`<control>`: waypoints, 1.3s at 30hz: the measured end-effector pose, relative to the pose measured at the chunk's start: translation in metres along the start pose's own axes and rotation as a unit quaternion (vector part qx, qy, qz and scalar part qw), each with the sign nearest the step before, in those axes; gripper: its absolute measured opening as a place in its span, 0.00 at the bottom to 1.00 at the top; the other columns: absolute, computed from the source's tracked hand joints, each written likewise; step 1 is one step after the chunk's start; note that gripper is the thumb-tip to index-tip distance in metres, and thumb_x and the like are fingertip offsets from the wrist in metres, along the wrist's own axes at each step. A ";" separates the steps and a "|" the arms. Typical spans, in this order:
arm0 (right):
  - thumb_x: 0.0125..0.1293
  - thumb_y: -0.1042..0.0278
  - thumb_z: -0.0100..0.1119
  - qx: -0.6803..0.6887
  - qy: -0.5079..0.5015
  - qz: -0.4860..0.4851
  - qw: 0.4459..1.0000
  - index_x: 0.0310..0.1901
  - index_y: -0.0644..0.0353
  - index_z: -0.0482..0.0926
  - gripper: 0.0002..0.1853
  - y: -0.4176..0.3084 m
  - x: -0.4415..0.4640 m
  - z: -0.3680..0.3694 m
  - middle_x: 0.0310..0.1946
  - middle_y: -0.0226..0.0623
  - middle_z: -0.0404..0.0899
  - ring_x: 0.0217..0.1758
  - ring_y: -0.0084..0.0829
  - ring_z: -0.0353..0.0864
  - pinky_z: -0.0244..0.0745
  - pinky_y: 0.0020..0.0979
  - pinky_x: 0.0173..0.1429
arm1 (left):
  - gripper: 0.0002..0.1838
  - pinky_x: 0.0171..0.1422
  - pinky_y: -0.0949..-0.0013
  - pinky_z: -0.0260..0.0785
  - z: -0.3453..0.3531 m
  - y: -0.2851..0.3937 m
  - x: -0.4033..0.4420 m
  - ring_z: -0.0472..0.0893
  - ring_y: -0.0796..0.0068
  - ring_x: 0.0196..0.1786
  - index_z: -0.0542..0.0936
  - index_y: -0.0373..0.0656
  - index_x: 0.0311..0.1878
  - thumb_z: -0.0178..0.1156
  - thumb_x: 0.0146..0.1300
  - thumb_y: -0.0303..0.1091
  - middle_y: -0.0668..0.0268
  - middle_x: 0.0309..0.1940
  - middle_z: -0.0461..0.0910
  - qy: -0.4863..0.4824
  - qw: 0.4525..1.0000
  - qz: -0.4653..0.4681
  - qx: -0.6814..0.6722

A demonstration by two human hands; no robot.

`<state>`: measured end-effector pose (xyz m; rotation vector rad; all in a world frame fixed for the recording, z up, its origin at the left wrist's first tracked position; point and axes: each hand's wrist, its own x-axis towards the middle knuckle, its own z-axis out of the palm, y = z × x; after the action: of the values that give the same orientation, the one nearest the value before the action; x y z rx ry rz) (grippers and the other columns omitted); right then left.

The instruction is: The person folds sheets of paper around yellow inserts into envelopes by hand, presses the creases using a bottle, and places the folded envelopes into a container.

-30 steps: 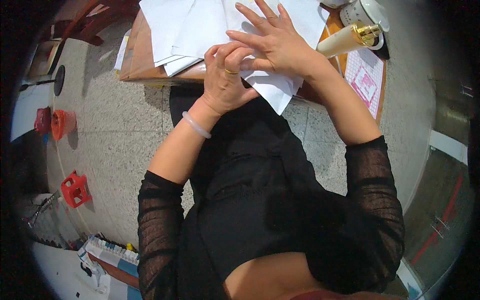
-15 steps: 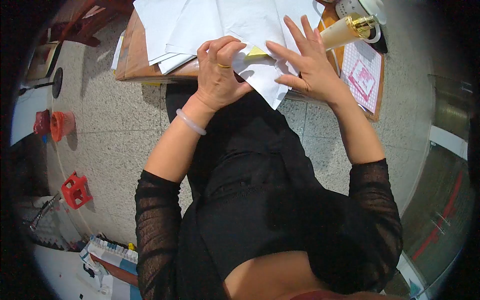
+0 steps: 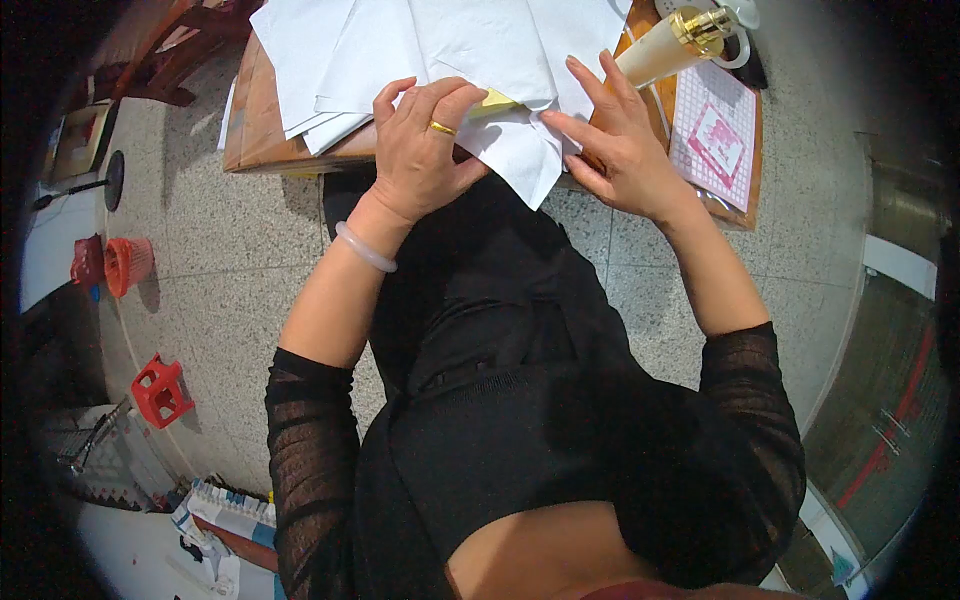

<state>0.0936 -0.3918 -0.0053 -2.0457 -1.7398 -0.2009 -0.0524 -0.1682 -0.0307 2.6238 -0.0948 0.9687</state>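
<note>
Several white paper sheets (image 3: 370,60) lie fanned over the near edge of a wooden table. A pointed corner of white paper (image 3: 520,155) hangs over that edge between my hands, with a small yellow piece (image 3: 497,102) showing at the fold above it. My left hand (image 3: 425,145), with a gold ring and a pale bangle, is bent around the left side of this paper, its thumb low by the edge. At the right side, my right hand (image 3: 630,155) has its fingers spread, the index fingertip touching the paper. The undersides of the fingers are hidden.
On the table's right stand a cream bottle with a gold top (image 3: 665,50) and a white lidded mug (image 3: 740,40); a pink-and-white gridded sheet (image 3: 715,140) lies there too. A red stool (image 3: 162,390) and a red basket (image 3: 128,265) are on the floor to the left.
My right index finger has come down onto the paper by the fold, and its fingers sit lower. My left hand has shifted slightly left. Less of the yellow piece shows.
</note>
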 end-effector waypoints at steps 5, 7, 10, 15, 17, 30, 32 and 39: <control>0.49 0.68 0.75 0.012 0.018 -0.026 0.999 0.54 0.37 0.83 0.27 0.003 -0.003 0.009 0.76 0.36 0.60 0.80 0.56 0.48 0.53 0.57 0.75 | 0.37 0.69 0.56 0.56 -0.003 0.002 0.001 0.76 0.68 0.57 0.73 0.51 0.59 0.77 0.42 0.42 0.68 0.53 0.79 -0.016 1.000 -0.006 -0.005; 0.47 0.68 0.76 0.026 0.041 -0.044 0.998 0.52 0.37 0.84 0.27 0.008 -0.007 0.011 0.75 0.35 0.61 0.80 0.56 0.48 0.53 0.57 0.75 | 0.37 0.69 0.55 0.56 -0.002 0.001 0.001 0.76 0.68 0.58 0.73 0.51 0.59 0.77 0.42 0.42 0.68 0.53 0.79 -0.011 1.000 -0.007 -0.007; 0.47 0.70 0.75 0.061 0.081 -0.044 0.994 0.51 0.40 0.85 0.25 0.004 -0.010 0.012 0.75 0.36 0.62 0.80 0.55 0.49 0.55 0.53 0.75 | 0.37 0.69 0.55 0.56 -0.002 0.001 0.001 0.76 0.68 0.58 0.73 0.51 0.59 0.77 0.42 0.42 0.68 0.53 0.79 -0.009 1.000 -0.007 -0.010; 0.48 0.74 0.73 0.084 0.110 0.047 0.989 0.47 0.47 0.85 0.21 -0.007 -0.002 0.009 0.73 0.39 0.64 0.79 0.54 0.52 0.57 0.50 0.75 | 0.36 0.69 0.55 0.57 -0.003 0.000 0.002 0.76 0.69 0.56 0.75 0.51 0.57 0.77 0.42 0.40 0.69 0.52 0.79 -0.011 1.000 0.000 -0.014; 0.48 0.75 0.73 0.073 0.108 0.046 0.990 0.43 0.49 0.84 0.18 -0.005 0.003 0.009 0.73 0.40 0.65 0.79 0.53 0.52 0.57 0.49 0.75 | 0.35 0.69 0.55 0.57 -0.004 -0.001 0.003 0.77 0.69 0.55 0.75 0.52 0.57 0.77 0.41 0.39 0.70 0.52 0.79 -0.018 1.000 0.007 -0.011; 0.57 0.80 0.66 0.122 0.132 0.004 0.984 0.39 0.55 0.81 0.10 0.002 0.047 -0.002 0.68 0.42 0.72 0.76 0.46 0.62 0.59 0.42 0.75 | 0.20 0.67 0.58 0.60 -0.004 -0.006 0.003 0.80 0.73 0.52 0.81 0.50 0.47 0.74 0.49 0.31 0.72 0.48 0.84 0.024 0.999 -0.004 -0.037; 0.56 0.61 0.71 0.109 0.104 -0.029 0.988 0.56 0.52 0.78 0.25 0.055 0.031 0.032 0.70 0.48 0.66 0.77 0.55 0.56 0.54 0.51 0.75 | 0.17 0.67 0.58 0.61 -0.004 -0.006 0.003 0.81 0.73 0.52 0.82 0.49 0.45 0.74 0.51 0.32 0.72 0.47 0.84 0.031 0.998 -0.013 -0.051; 0.59 0.78 0.65 0.226 0.123 0.047 0.965 0.41 0.58 0.80 0.09 0.020 0.045 0.013 0.62 0.41 0.77 0.70 0.43 0.70 0.65 0.40 0.73 | 0.08 0.65 0.59 0.63 -0.004 -0.011 0.005 0.82 0.73 0.49 0.84 0.46 0.41 0.70 0.57 0.30 0.71 0.46 0.86 0.027 0.998 -0.019 -0.047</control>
<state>0.1201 -0.3477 -0.0039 -1.6848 -1.3814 -0.0202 -0.0493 -0.1562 -0.0280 2.5043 -0.0749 0.9959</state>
